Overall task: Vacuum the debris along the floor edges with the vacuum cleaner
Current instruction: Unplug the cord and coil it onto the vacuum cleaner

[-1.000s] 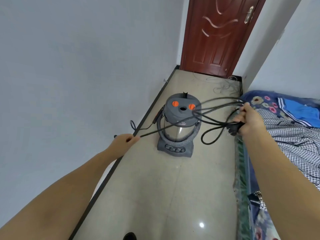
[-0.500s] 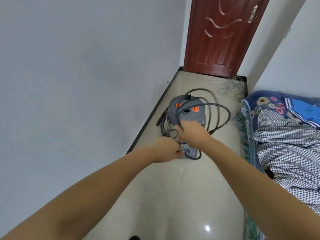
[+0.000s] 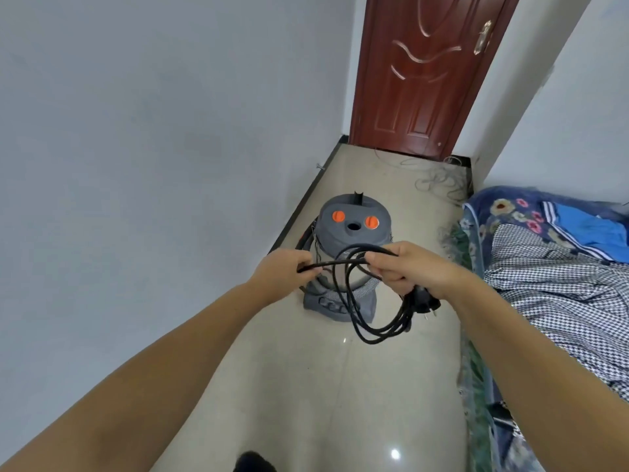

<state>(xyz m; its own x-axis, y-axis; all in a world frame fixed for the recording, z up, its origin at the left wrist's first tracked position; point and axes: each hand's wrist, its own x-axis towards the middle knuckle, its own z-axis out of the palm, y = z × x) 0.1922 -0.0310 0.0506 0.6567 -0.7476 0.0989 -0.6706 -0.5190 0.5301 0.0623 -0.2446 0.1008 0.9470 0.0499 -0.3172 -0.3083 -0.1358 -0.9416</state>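
Both hands have drawn apart since half a second ago: left hand [image 3: 284, 272] pinches the power cord [image 3: 367, 301], right hand [image 3: 410, 267] grips its hanging coils and plug, vacuum cleaner [image 3: 350, 253] standing idle by the floor's left edge, so vacuuming likely awaits plugging in.

Dark red wooden door [image 3: 425, 73] shut at far end of passage, brass handle [image 3: 483, 37] on its right side. Thin tangled wire [image 3: 439, 180] on floor before door. Bed [image 3: 558, 267] right of door (floral quilt, blue cloth, checked blanket on top). Pale grey wall [image 3: 153, 131] left of door.
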